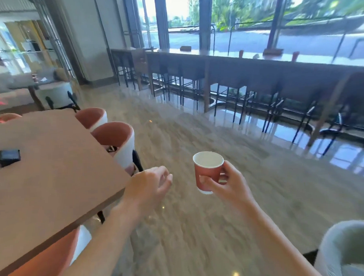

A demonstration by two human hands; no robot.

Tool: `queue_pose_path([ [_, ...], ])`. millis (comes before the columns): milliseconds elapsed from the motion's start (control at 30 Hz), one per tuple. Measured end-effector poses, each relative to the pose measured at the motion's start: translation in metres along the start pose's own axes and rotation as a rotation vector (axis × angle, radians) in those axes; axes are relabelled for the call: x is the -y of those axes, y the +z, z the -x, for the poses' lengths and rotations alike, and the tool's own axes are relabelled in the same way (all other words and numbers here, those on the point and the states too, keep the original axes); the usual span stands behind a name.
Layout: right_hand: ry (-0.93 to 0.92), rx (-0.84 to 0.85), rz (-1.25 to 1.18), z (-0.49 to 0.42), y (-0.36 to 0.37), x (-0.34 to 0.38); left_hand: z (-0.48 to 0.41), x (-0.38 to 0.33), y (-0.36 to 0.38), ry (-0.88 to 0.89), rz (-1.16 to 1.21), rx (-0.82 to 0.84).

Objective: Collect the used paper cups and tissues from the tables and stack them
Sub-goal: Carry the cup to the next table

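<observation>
My right hand (224, 184) grips a small red paper cup (205, 170) with a white inside, held upright over the floor; the cup looks empty. My left hand (152, 185) hovers just past the corner of the wooden table (53, 174), fingers loosely curled and holding nothing. On the long window counter (225, 56) far ahead stand two red cups (241, 53) (295, 55), with a white tissue (256, 56) lying between them. The view is blurred by motion.
Pink and white chairs (116, 138) line the table's right side, and a black box (9, 157) sits on it. Bar stools (187, 83) stand under the counter. A pale chair (353, 251) is at bottom right. Glossy marble floor (197, 137) spreads between.
</observation>
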State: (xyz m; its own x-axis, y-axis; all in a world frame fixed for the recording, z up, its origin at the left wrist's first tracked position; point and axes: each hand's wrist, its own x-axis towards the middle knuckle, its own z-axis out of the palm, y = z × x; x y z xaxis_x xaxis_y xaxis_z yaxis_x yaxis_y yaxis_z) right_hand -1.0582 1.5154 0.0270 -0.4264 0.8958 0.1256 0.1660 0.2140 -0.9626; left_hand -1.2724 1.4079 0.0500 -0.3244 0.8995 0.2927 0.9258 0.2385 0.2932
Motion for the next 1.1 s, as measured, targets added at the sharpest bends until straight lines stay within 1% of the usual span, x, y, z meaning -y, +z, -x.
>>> queue_pose_path([
  [133,0.038,-0.142,0.049,-0.061,-0.042,-0.026,-0.096,-0.033,0.047,0.160,0.054,0.056],
  [200,0.054,-0.197,0.061,-0.095,-0.065,-0.044,-0.141,-0.047,0.074,0.207,0.083,0.079],
  [400,0.071,-0.273,0.064,-0.208,-0.121,-0.086,-0.266,-0.078,0.144,0.263,0.070,0.107],
  [600,0.044,-0.286,0.049,-0.323,-0.158,-0.095,-0.379,-0.105,0.169,0.294,0.075,0.057],
  [800,0.062,-0.342,0.052,-0.422,-0.195,-0.117,-0.494,-0.119,0.213,0.322,0.077,0.074],
  [900,0.087,-0.398,0.089,-0.474,-0.219,-0.140,-0.556,-0.136,0.245,0.388,0.101,0.072],
  [1000,0.118,-0.474,0.126,-0.518,-0.247,-0.152,-0.622,-0.161,0.281,0.454,0.124,0.128],
  [1100,0.147,-0.565,0.156,-0.542,-0.288,-0.150,-0.685,-0.208,0.312,0.592,0.109,0.176],
])
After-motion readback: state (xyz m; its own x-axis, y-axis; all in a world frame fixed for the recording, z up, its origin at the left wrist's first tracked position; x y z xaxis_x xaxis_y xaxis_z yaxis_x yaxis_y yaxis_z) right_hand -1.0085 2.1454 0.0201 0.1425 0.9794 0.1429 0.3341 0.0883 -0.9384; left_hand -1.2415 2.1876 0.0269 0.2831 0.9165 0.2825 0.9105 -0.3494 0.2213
